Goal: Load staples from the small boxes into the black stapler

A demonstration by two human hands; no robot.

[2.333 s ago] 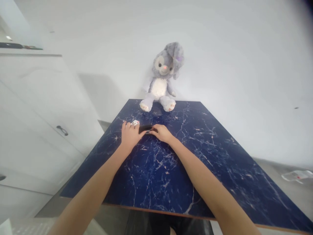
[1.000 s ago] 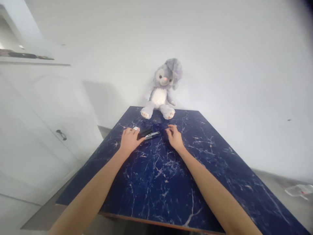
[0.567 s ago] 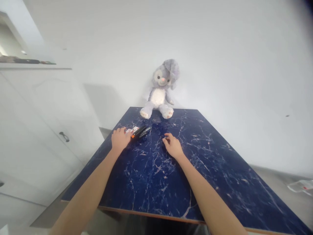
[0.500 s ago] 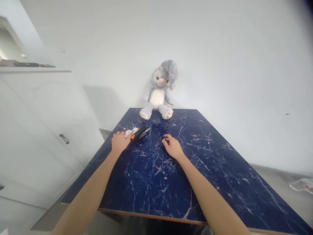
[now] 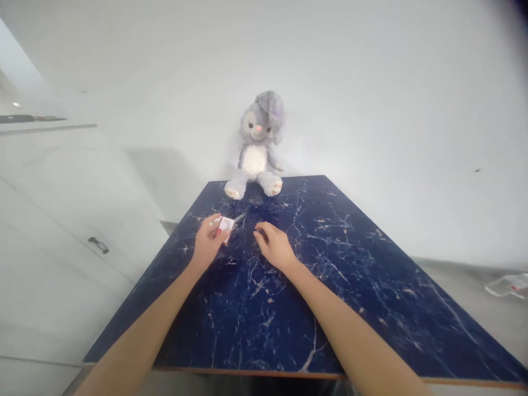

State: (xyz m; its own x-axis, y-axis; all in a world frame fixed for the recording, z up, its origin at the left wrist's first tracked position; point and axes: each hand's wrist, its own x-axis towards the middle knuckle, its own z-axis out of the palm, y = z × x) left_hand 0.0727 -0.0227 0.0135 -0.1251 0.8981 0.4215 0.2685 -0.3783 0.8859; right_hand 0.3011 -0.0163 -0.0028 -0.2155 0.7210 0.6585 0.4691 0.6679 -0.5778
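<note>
My left hand (image 5: 207, 242) is closed round a small white-and-red packet (image 5: 225, 226), lifted from the table and tilted. Just beyond it lie slim pen-like items (image 5: 239, 219), partly covered by the packet and hand. To the right, my right hand (image 5: 274, 246) hovers low over or rests on the blue marbled table (image 5: 264, 324); I cannot tell which. Its fingers are curled toward the thumb, and whatever may be between the fingertips is too small to make out.
A grey plush toy (image 5: 254, 159) with a white belly sits at the table's far edge against the wall. White cabinets (image 5: 61, 231) with a dark handle stand on the left. On the floor at right lies a clear plastic item (image 5: 509, 286).
My left hand has picked up the white-and-red packet from beside the black-and-orange item, which is now hidden. My right hand stays curled, a little nearer the left. The view has shifted slightly.
</note>
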